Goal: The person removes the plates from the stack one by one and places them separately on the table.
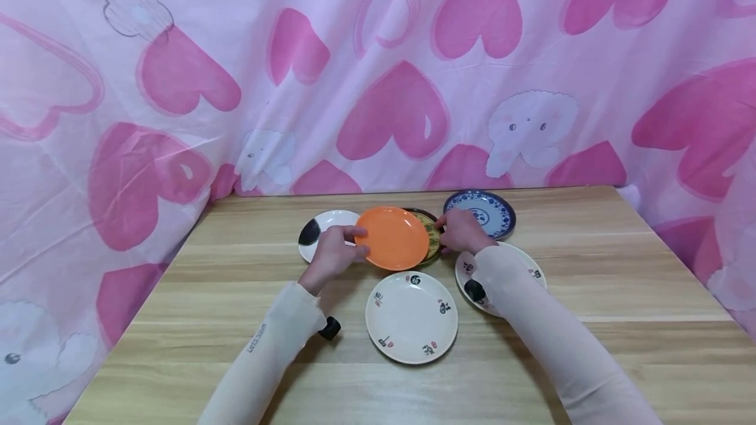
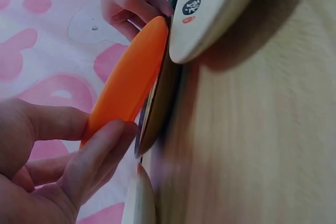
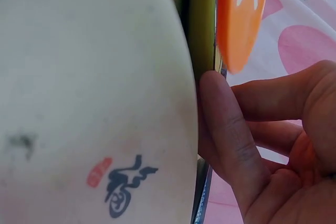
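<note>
My left hand (image 1: 335, 251) pinches the left rim of an orange plate (image 1: 392, 239), thumb on one face and fingers on the other. In the left wrist view the orange plate (image 2: 128, 85) is tilted and overlaps a yellow plate with a dark rim. That yellow plate (image 1: 433, 231) lies partly hidden beneath the orange one. At its right rim, my right hand (image 1: 465, 231) grips the edge between thumb and fingers. The right wrist view has the thumb (image 3: 226, 124) right on the yellow plate's edge (image 3: 202, 30).
A white plate with a black patch (image 1: 310, 231) lies left, a blue-patterned plate (image 1: 504, 215) at the back right. Two white plates with small drawings, one in front (image 1: 411, 320) and one under the right forearm (image 1: 522, 260), rest on the wooden table (image 1: 236, 267). Behind hangs a pink heart-print cloth (image 1: 392, 110).
</note>
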Available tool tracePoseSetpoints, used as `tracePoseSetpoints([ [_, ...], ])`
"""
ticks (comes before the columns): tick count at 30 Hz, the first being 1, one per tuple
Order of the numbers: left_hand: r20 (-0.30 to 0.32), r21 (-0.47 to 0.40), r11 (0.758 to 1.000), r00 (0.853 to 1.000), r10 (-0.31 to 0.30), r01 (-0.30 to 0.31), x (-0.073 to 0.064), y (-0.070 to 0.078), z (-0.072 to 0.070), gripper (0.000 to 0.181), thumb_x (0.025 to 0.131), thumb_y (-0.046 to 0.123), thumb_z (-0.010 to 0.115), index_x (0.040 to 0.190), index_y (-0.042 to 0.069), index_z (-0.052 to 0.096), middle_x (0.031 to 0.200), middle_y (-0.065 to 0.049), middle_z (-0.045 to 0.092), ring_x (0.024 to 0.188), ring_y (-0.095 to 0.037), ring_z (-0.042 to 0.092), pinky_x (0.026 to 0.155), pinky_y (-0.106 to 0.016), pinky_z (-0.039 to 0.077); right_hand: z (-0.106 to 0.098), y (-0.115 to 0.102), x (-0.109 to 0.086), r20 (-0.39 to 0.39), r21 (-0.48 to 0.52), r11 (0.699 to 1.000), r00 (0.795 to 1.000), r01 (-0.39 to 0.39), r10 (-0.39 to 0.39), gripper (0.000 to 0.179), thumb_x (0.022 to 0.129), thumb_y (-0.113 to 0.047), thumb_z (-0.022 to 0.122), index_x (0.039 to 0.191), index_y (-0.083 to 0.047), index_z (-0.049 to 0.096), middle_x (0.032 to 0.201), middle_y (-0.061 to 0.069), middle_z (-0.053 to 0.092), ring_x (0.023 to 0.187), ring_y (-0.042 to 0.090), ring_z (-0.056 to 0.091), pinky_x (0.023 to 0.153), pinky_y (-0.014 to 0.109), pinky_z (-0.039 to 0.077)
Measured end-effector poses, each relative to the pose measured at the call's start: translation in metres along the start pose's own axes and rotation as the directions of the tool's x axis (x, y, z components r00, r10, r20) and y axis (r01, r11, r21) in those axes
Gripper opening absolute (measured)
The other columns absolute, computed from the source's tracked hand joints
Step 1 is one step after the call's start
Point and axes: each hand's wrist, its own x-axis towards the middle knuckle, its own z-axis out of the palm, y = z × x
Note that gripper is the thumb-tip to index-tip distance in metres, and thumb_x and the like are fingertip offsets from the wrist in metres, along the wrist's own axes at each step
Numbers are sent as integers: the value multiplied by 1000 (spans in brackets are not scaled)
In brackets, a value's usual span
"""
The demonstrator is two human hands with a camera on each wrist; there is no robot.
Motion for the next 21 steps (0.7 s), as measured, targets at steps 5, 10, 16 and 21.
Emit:
tracePoseSetpoints([
  [5,-26,-12,1000,999,-18,17,-5,-9,-5,35,82,6,76,118,6,73,111,-15,71,71,-11,68,64,-18,53,1,-1,0,2,-9,1000,1000,10,-10,47,87,4,60,134,1,61,139,28,58,64,12,71,54,20,53],
  [10,-52,-17,1000,999,-13,12,-10,-17,-13,38,82,3,77,119,6,73,111,-16,69,71,-12,67,63,-19,53,1,-4,-2,8,-16,1000,1000,13,-12,48,88,4,60,135,1,60,139,28,58,65,12,72,54,20,53],
  [16,-67,-54,998,998,18,-22,-13,-24,-21,40,81,-4,75,120,3,72,112,-20,69,74,-16,73,66,-21,58,0,-4,-2,2,-30,999,1000,31,-31,47,88,4,60,135,1,60,140,30,56,64,12,72,56,21,55],
  [21,-100,-65,997,995,28,-34,-17,-26,-25,39,80,-7,75,118,3,72,116,-21,70,82,-22,75,72,-25,62,-1,-4,-3,-5,-42,998,999,49,-49,46,87,4,61,134,2,61,140,30,56,64,12,73,56,21,56],
])
